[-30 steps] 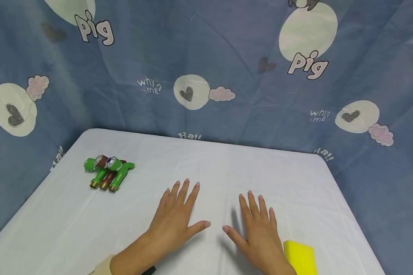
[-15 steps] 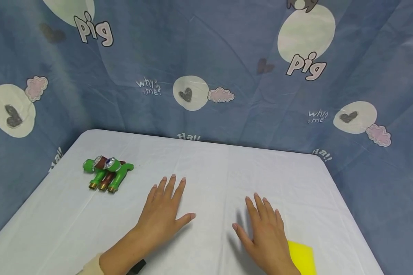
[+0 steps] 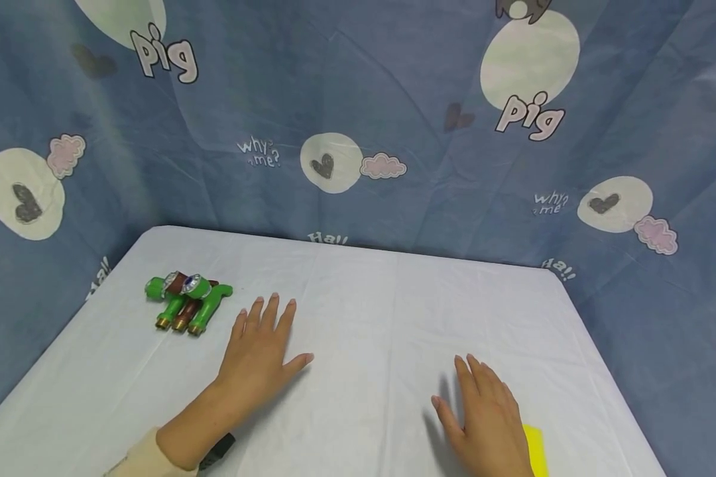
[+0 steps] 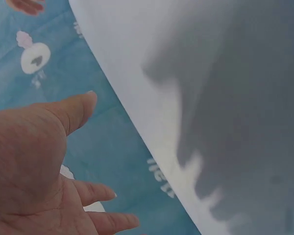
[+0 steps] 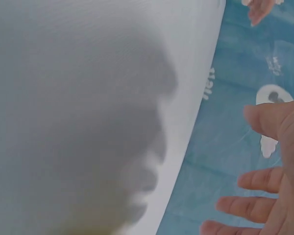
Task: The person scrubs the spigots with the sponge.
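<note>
My left hand hovers palm down above the white cloth, fingers spread and straight, holding nothing. Closest to it, up and to the left, lies a small pile of green and brown tubular pieces with brass-coloured ends and silvery, jewel-like caps. At the lower right my right hand is also held over the cloth with extended fingers and bare of any object. It partly covers a yellow block. In the left wrist view the left thumb stands apart from the fingers; the right wrist view shows right fingers apart.
A white-covered table fills the lower scene. Behind it hangs a blue curtain printed with words and clouds. A black item shows beneath the left wrist.
Both hands have moved apart: the left toward the green and brown pieces, the right further right and nearer the person, covering more of the yellow block. The pieces have stayed put.
</note>
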`<state>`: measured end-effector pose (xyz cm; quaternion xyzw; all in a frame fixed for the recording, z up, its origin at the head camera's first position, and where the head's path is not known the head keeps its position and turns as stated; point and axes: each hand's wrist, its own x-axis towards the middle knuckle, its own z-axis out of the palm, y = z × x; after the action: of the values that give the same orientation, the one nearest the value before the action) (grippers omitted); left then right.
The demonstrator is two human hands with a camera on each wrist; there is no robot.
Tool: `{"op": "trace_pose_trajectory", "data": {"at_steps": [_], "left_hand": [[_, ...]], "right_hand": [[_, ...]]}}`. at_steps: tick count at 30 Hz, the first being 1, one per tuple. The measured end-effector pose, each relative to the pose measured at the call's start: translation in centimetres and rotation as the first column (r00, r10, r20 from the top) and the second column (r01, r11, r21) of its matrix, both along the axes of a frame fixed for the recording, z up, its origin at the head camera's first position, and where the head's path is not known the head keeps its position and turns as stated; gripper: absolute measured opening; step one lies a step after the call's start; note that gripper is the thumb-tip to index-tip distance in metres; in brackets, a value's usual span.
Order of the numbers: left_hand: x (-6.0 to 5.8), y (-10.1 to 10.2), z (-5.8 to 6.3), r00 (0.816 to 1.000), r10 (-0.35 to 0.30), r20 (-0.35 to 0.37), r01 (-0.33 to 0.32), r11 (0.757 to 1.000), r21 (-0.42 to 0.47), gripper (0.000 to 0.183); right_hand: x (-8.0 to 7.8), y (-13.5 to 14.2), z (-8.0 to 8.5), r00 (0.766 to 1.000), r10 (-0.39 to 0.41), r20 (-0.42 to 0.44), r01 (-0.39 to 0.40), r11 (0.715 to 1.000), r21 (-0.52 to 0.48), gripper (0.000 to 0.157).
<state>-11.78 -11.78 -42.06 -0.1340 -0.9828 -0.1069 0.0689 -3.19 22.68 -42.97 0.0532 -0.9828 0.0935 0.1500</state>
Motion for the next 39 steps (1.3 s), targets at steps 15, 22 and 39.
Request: {"op": "trace_pose_trajectory", "data": {"at_steps": [15,22,39], "left_hand": [[-3.1,-4.8,1.9,0.995,0.093,-0.043,-0.095,0.995,-0.026,0.091],[-4.6,-8.3,2.3,0.988,0.152,-0.040,-0.153,0.988,-0.016,0.089],[-4.9,-10.3,1.2,0.980,0.140,-0.144,-0.141,0.990,0.001,0.065]], "right_hand": [[1.9,2.9,0.0,0.975,-0.150,0.163,0.145,0.989,0.042,0.078],[2.4,3.9,-0.3,0.952,-0.183,0.247,0.167,0.982,0.083,0.075],[3.2,5.5,-0.3,0.883,-0.220,0.415,0.171,0.974,0.152,0.082]]}}
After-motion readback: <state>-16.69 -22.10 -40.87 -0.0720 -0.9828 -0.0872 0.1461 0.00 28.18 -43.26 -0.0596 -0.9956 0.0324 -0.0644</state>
